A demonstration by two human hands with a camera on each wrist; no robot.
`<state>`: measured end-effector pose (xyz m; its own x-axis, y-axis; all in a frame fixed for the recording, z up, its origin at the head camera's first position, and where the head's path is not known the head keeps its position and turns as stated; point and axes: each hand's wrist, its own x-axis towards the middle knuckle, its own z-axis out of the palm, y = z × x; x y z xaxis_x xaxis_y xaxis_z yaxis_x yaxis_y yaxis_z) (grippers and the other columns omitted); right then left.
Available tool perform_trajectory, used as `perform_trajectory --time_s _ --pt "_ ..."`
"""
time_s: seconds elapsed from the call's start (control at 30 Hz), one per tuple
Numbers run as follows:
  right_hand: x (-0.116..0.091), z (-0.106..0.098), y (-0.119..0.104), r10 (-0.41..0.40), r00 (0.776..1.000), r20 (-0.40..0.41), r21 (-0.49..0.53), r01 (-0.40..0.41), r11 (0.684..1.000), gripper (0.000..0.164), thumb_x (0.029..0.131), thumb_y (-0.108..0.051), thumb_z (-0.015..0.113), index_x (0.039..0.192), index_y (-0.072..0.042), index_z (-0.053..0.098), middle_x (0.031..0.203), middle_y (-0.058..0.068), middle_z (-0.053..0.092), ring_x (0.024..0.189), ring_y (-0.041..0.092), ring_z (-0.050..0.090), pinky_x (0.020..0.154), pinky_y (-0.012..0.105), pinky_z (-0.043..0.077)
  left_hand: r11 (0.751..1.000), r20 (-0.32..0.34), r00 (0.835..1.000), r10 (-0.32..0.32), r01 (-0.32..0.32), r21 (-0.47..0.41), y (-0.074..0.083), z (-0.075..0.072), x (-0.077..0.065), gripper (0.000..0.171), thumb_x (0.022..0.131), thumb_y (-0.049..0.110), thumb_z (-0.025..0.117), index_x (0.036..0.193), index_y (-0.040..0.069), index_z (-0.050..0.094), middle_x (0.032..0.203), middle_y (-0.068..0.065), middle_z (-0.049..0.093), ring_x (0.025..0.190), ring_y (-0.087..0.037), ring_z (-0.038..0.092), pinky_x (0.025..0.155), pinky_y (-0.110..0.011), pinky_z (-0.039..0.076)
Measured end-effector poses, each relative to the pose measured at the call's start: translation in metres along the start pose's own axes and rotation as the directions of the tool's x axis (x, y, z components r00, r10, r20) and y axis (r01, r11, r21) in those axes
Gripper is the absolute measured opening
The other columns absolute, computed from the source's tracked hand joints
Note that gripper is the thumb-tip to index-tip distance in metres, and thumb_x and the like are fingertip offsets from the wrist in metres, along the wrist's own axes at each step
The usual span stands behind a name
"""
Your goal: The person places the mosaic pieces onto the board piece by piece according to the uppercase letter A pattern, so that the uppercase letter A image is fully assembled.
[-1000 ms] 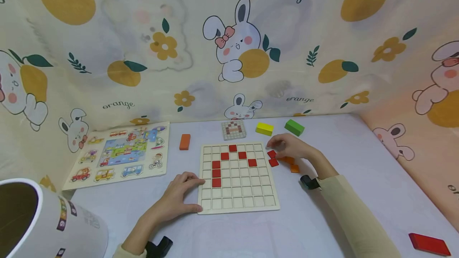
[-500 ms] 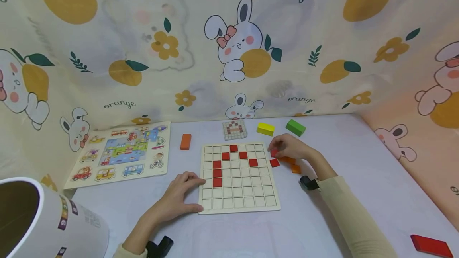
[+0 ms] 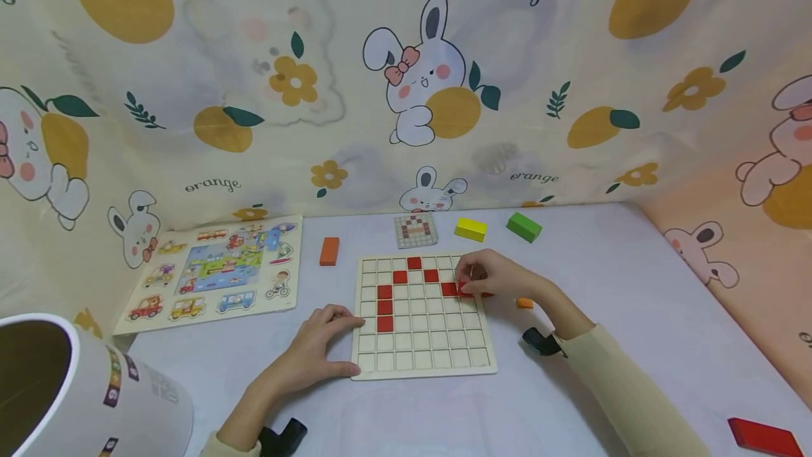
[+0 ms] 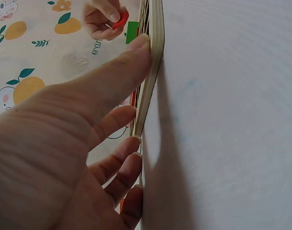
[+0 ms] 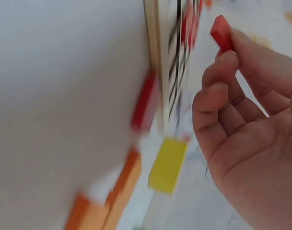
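A pale wooden grid board (image 3: 421, 362) lies in front of me, with several red square tiles (image 3: 385, 307) set in an arch of its cells. My left hand (image 3: 311, 348) rests at the board's left side, thumb at the near corner and fingertips on the edge. Over the upper right cells, my right hand (image 3: 501, 277) pinches a red tile (image 5: 221, 33) between thumb and fingers, close beside the rightmost placed tile. Another red tile (image 5: 146, 103) lies off the board's right edge. Orange tiles (image 3: 524, 303) lie under and beside the right wrist, partly hidden.
Behind the board lies a small pattern card (image 3: 416, 230). Around it are an orange block (image 3: 329, 251), a yellow block (image 3: 471, 229) and a green block (image 3: 524, 227). A picture puzzle (image 3: 216, 270) and white cylinder (image 3: 146, 400) stand left; a red block (image 3: 764, 436) lies far right.
My right hand picked up a red tile from the small pile right of the board and moved it left over the grid. The left hand has stayed on the board's edge.
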<state>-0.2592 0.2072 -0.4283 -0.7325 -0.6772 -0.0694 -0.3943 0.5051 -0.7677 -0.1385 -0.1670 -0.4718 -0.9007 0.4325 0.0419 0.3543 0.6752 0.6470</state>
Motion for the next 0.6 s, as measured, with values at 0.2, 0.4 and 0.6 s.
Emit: perform_trajectory --time_s 0.2,0.4,0.6 --pt "-0.001 0.02 -0.019 -0.017 0.997 0.08 -0.009 0.018 1.0 0.011 0.091 0.002 0.068 0.098 -0.006 0.068 0.083 0.0 0.059 0.08 0.018 0.053 0.071 0.027 0.044 1.0 -0.003 1.0 0.008 -0.009 -0.003 0.001 0.0 0.0 0.072 0.072 0.045 0.087 0.134 0.018 0.062 0.129 0.003 0.049 0.112 -0.019 0.041 0.096 -0.049 0.034" --pt "-0.002 0.027 -0.021 -0.034 0.999 0.042 -0.041 0.035 0.999 0.013 0.09 0.005 0.067 0.099 -0.004 0.069 0.083 0.001 0.058 0.08 0.018 0.053 0.071 0.027 0.045 1.0 -0.004 1.0 0.007 -0.007 -0.004 0.0 0.0 0.0 0.073 0.072 0.045 0.087 0.135 0.018 0.062 0.13 0.003 0.049 0.114 -0.019 0.041 0.097 -0.049 0.034" --pt "-0.001 0.03 -0.023 -0.031 0.999 0.008 -0.086 0.032 0.996 0.015 0.089 0.004 0.069 0.099 -0.007 0.069 0.082 -0.002 0.058 0.08 0.016 0.053 0.07 0.026 0.046 1.0 -0.004 1.0 0.003 -0.003 -0.007 0.0 0.0 0.0 0.073 0.072 0.046 0.086 0.135 0.019 0.063 0.13 0.003 0.049 0.114 -0.018 0.041 0.098 -0.05 0.034"
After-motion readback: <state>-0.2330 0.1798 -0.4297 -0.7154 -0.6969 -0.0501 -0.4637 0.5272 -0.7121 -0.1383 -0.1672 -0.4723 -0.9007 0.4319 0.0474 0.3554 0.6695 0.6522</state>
